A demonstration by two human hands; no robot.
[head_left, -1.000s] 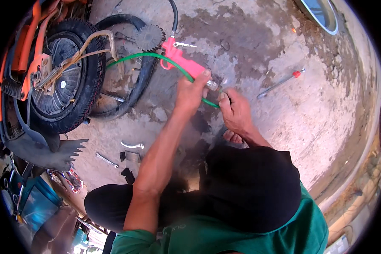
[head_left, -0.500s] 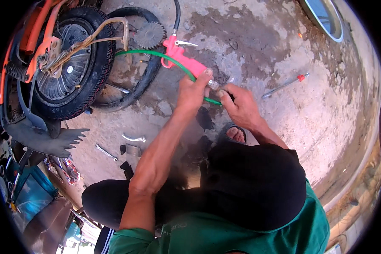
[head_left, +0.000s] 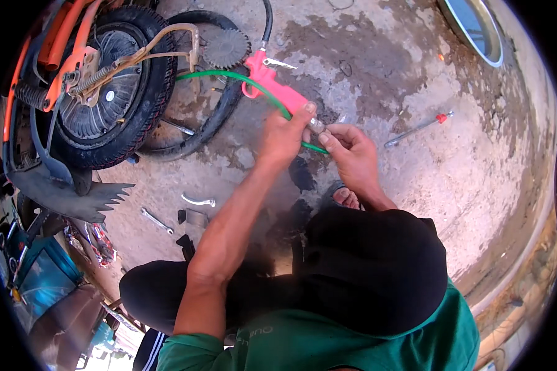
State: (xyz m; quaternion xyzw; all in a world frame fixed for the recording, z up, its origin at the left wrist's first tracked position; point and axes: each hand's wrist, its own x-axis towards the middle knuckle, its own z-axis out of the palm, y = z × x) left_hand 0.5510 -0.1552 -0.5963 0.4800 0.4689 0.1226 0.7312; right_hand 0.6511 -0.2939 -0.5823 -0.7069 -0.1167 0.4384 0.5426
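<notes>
A pink air gun (head_left: pixel 281 91) with a silver lever hangs between my hands and the black hose (head_left: pixel 268 25) joined to its far end. My left hand (head_left: pixel 283 139) is wrapped round the gun's near end, thumb on top. A thin green hose (head_left: pixel 236 75) curves from the wheel side and passes under that thumb. At the gun's tip is a metal fitting (head_left: pixel 316 126), which my right hand (head_left: pixel 356 157) pinches between thumb and fingers. The green hose's end shows just below the fitting, close to my right fingertips; whether they touch it I cannot tell.
Left stands an orange-framed vehicle with a hub-motor wheel (head_left: pixel 108 93). Beside it are a loose tyre (head_left: pixel 220 120) and a toothed metal disc (head_left: pixel 226 49). A wrench (head_left: pixel 157 221) and a curved silver lever (head_left: pixel 198 201) lie nearby. Right are a red-banded metal rod (head_left: pixel 418 130) and a basin (head_left: pixel 473 28).
My right hand has turned at the wrist, its fingers shifting round the fitting. My left hand keeps its grip. The whole view has moved slightly.
</notes>
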